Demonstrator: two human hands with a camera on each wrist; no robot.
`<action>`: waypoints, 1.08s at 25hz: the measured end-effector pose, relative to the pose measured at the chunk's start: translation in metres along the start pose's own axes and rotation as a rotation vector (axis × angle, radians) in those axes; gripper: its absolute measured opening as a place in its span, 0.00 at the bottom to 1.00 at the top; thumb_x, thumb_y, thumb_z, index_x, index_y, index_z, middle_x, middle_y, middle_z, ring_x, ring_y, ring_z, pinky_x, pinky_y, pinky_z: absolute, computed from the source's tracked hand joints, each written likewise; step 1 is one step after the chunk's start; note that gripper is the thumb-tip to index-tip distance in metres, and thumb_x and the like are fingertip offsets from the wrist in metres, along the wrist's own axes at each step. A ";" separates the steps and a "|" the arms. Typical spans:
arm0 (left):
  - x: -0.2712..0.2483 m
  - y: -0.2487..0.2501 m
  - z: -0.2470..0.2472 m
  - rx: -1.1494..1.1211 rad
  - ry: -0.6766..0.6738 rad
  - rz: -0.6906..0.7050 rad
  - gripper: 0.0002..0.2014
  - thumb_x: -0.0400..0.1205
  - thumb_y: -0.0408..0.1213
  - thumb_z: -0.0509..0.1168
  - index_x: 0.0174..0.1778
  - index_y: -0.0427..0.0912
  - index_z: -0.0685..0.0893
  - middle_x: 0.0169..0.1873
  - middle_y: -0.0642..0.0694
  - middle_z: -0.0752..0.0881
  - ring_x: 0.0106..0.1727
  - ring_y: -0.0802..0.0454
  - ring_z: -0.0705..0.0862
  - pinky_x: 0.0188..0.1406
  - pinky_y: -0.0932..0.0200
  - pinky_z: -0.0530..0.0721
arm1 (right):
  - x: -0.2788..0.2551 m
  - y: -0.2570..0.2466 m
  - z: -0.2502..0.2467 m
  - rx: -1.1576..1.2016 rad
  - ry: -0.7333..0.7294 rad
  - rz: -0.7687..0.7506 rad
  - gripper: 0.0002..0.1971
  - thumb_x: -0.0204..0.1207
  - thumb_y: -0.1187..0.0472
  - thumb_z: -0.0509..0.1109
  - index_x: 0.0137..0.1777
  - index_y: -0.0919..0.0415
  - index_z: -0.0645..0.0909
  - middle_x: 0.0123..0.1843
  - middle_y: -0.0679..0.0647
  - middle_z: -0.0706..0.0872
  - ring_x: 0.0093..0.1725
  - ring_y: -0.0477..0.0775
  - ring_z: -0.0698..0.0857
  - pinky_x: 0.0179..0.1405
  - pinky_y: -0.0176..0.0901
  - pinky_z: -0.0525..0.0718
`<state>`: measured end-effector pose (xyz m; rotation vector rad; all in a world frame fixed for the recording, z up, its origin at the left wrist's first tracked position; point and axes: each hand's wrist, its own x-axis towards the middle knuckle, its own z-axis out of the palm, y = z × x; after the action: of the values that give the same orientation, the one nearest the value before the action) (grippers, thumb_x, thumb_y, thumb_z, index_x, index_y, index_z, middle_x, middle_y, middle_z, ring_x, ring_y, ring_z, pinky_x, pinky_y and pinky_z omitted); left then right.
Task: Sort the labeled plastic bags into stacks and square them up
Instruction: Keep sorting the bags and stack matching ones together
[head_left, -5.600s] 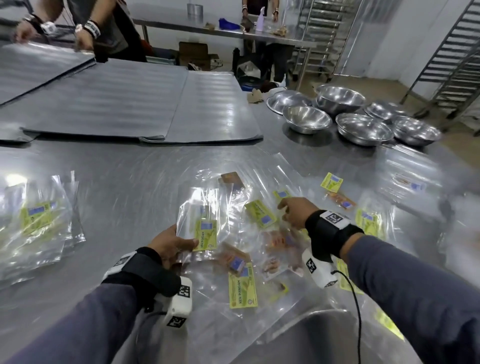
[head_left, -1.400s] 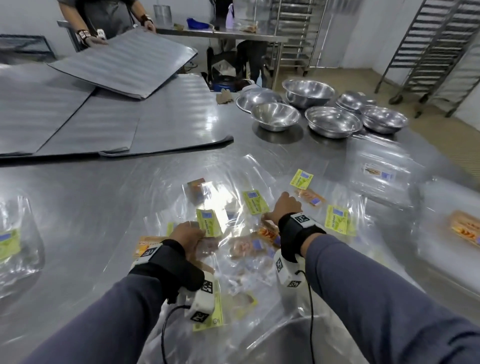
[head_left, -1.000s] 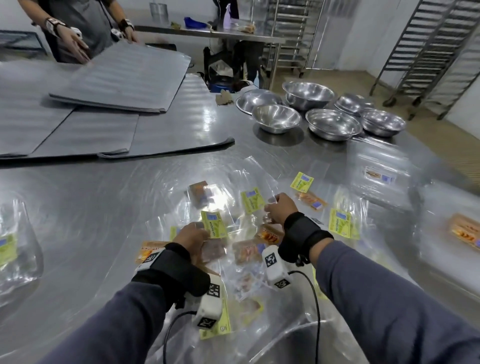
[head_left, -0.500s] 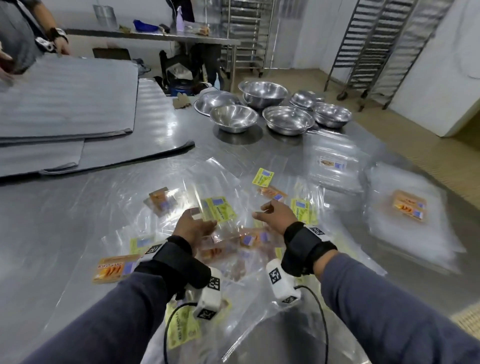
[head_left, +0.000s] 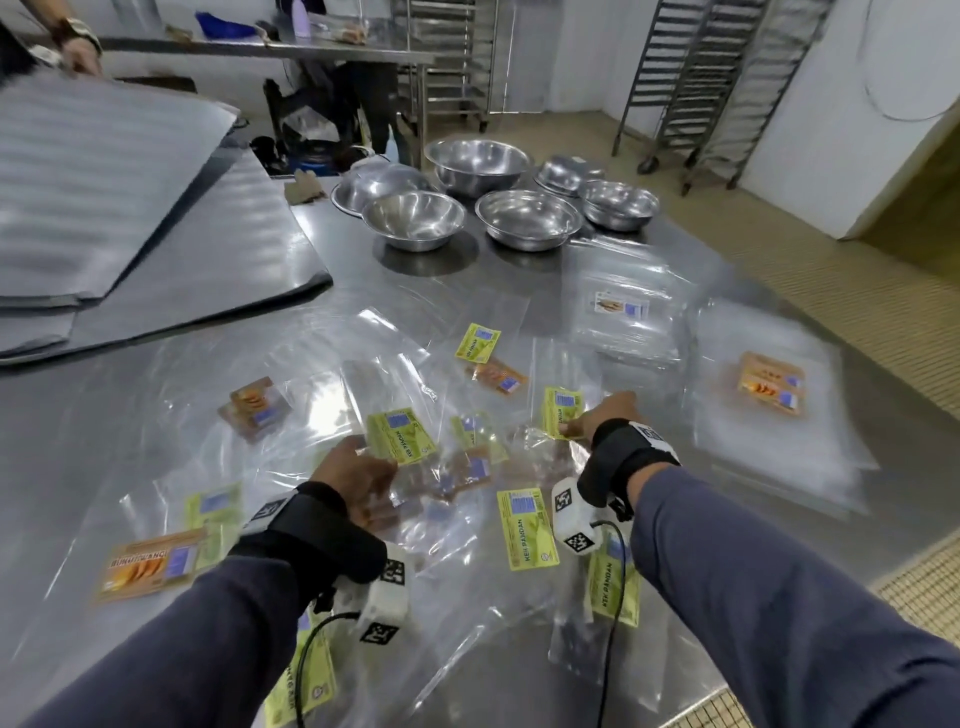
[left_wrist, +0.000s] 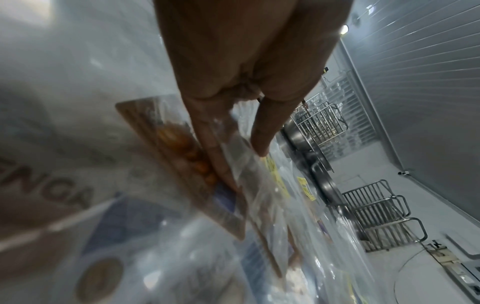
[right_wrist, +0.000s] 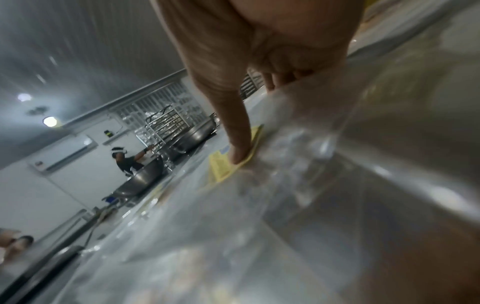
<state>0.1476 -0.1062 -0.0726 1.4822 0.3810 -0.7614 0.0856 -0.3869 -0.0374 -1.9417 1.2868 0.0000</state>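
Clear plastic bags with yellow-green labels (head_left: 400, 434) and orange labels (head_left: 150, 564) lie scattered and overlapping on the steel table (head_left: 130, 415). My left hand (head_left: 363, 478) lies with straight fingers (left_wrist: 215, 156) pressing on an orange-labelled bag (left_wrist: 182, 144) in the middle of the pile. My right hand (head_left: 592, 421) is further right. Its thumb (right_wrist: 239, 152) presses on a yellow label (right_wrist: 221, 168) of a bag (head_left: 561, 413) and its other fingers curl at that bag's edge, pinching it. Two stacks lie at the right: an orange-labelled stack (head_left: 753, 441) and a pale-labelled stack (head_left: 623, 322).
Several steel bowls (head_left: 415, 218) stand at the back of the table. Large grey sheets (head_left: 130, 208) cover the back left, where another person's hand (head_left: 78, 49) holds one. The table's edge (head_left: 883, 561) runs close by on the right, and metal racks (head_left: 717, 78) stand beyond.
My view has swung right, so the right-hand stacks now show. Both hands have shifted right across the pile; my right thumb has come down on a yellow label further right.
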 end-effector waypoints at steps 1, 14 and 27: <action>-0.002 0.001 0.000 0.000 -0.013 -0.017 0.15 0.80 0.21 0.61 0.54 0.46 0.76 0.38 0.38 0.82 0.40 0.43 0.80 0.56 0.22 0.76 | 0.001 0.001 -0.003 -0.025 -0.009 -0.007 0.41 0.67 0.66 0.80 0.74 0.71 0.60 0.69 0.65 0.77 0.68 0.64 0.78 0.64 0.50 0.76; -0.003 0.007 0.002 0.133 0.043 0.029 0.16 0.79 0.21 0.64 0.61 0.39 0.75 0.42 0.36 0.86 0.38 0.41 0.83 0.54 0.26 0.80 | 0.002 0.006 -0.045 -0.302 0.026 -0.224 0.20 0.71 0.68 0.75 0.63 0.70 0.78 0.63 0.63 0.82 0.63 0.64 0.81 0.58 0.46 0.78; -0.001 0.010 -0.003 0.328 -0.017 0.244 0.24 0.75 0.22 0.65 0.67 0.38 0.73 0.51 0.32 0.84 0.50 0.29 0.85 0.54 0.29 0.82 | -0.034 0.047 -0.063 -0.090 -0.058 -0.119 0.15 0.71 0.64 0.76 0.53 0.71 0.79 0.47 0.59 0.80 0.33 0.53 0.76 0.33 0.41 0.75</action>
<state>0.1540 -0.1040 -0.0644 1.7896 0.0591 -0.6608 0.0071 -0.4069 -0.0088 -2.0769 1.1492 0.0550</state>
